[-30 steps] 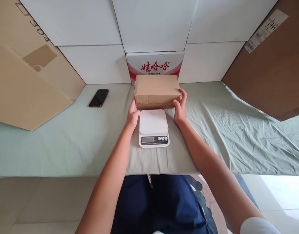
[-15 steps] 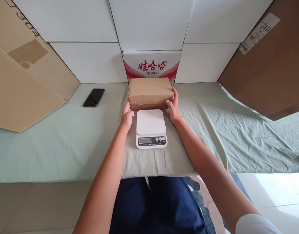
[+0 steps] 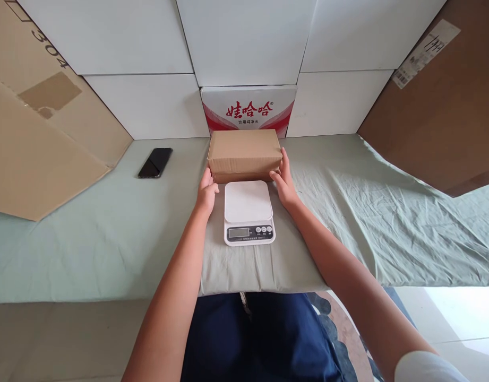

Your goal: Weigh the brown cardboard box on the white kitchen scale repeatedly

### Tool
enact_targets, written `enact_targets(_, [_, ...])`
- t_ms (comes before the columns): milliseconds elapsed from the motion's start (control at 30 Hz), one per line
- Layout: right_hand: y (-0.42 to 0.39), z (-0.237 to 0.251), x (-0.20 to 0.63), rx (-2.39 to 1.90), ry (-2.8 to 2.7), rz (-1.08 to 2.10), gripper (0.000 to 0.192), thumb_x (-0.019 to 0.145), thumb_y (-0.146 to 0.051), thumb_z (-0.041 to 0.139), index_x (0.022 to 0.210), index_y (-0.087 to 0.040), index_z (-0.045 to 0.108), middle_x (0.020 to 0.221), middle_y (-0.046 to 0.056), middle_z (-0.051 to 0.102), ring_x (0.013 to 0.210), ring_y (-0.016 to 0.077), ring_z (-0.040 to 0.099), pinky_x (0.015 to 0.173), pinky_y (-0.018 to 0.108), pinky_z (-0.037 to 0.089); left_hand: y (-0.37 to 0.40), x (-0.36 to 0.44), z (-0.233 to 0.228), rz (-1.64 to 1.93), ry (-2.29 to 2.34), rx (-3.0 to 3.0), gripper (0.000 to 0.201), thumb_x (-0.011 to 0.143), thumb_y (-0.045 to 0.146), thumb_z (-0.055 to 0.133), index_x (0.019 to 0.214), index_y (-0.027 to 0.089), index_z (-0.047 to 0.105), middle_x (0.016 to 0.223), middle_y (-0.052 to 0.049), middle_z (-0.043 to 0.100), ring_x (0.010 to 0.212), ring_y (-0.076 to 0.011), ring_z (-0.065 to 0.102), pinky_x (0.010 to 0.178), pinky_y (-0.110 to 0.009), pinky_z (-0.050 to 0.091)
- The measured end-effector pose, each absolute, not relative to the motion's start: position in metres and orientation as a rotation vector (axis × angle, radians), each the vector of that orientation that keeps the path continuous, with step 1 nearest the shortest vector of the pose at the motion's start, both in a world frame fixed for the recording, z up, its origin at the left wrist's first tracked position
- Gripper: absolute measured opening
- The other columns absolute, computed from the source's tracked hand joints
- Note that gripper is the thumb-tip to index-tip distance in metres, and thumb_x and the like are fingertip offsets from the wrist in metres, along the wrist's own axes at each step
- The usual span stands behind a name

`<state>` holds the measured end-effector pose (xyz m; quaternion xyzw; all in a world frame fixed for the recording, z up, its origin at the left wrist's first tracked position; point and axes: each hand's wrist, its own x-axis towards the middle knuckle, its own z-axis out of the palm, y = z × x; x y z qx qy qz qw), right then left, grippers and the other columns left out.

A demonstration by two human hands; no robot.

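Note:
A closed brown cardboard box is gripped at its two ends, just behind a white kitchen scale. My left hand presses against the box's left end near the front corner, some of its fingers hidden by the side. On the opposite end, my right hand has its thumb on the front face and its fingers along the right side. The scale lies flat between my forearms, its platform bare and its display and buttons facing me. I cannot tell whether the box rests on the cloth.
Behind the brown box stands a white and red printed carton against white panels. A black phone lies at left on the green cloth. Large cardboard sheets flank the table, one at left and one at right.
The whole view has shifted slightly. The box sits marginally further left relative to the scale, with both hands still on it.

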<state>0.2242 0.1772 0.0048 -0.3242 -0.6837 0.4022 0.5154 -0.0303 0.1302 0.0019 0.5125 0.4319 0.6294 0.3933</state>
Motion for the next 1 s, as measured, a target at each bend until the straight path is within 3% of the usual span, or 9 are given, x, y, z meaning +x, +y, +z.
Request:
enact_targets(267, [0.16,0.023,0.214,-0.696,-1.7,0.746,0.095,0.092,-0.078,0.041,0.164,-0.041,-0.009,0.177,-0.002,0.011,0.162,0.0304,0.024,0.128,0.056,0.034,0.112,-0.032,0.014,1.737,1.115,1.361,0.085,0.064,0.014,0.059,0.148,0.03,0.053,0.157,-0.001,0.054,0.154,-0.0289,0.04,0.126,-0.039,0.033])
enact_targets(433, [0.128,0.032,0.222,-0.777,-1.683,0.568,0.087,0.092,-0.077,0.042,0.164,-0.044,0.005,0.173,0.001,0.021,0.159,0.0337,0.029,0.123,0.06,0.041,0.069,-0.019,0.019,1.842,1.148,1.418,0.066,0.09,0.046,0.056,0.153,0.03,0.048,0.162,-0.004,0.049,0.156,-0.0285,0.036,0.128,-0.04,0.031])
enact_targets(600, [0.089,0.02,0.242,-0.85,-1.666,0.565,0.083,0.093,-0.071,0.047,0.163,-0.044,0.012,0.165,0.006,0.033,0.151,0.0343,0.04,0.116,0.062,0.048,0.018,-0.009,0.01,1.796,1.257,1.439,0.078,0.091,0.07,0.048,0.155,0.025,0.048,0.158,-0.011,0.053,0.157,-0.0326,0.035,0.127,-0.044,0.031])
enact_targets(800, [0.059,0.014,0.253,-0.889,-1.646,0.542,0.078,0.095,-0.063,0.051,0.163,-0.043,0.019,0.162,0.007,0.036,0.144,0.0341,0.046,0.106,0.058,0.055,-0.01,-0.003,0.004,1.761,1.243,1.387,0.077,0.092,0.067,0.051,0.155,0.025,0.048,0.157,-0.012,0.055,0.155,-0.0348,0.038,0.126,-0.048,0.034])
enact_targets(1000, [0.058,0.014,0.254,-0.873,-1.651,0.536,0.076,0.095,-0.06,0.052,0.163,-0.042,0.021,0.163,0.007,0.037,0.148,0.0347,0.041,0.107,0.057,0.054,-0.011,-0.003,0.005,1.737,1.22,1.366,0.069,0.095,0.062,0.05,0.154,0.026,0.05,0.159,-0.011,0.054,0.155,-0.0335,0.039,0.127,-0.048,0.033])
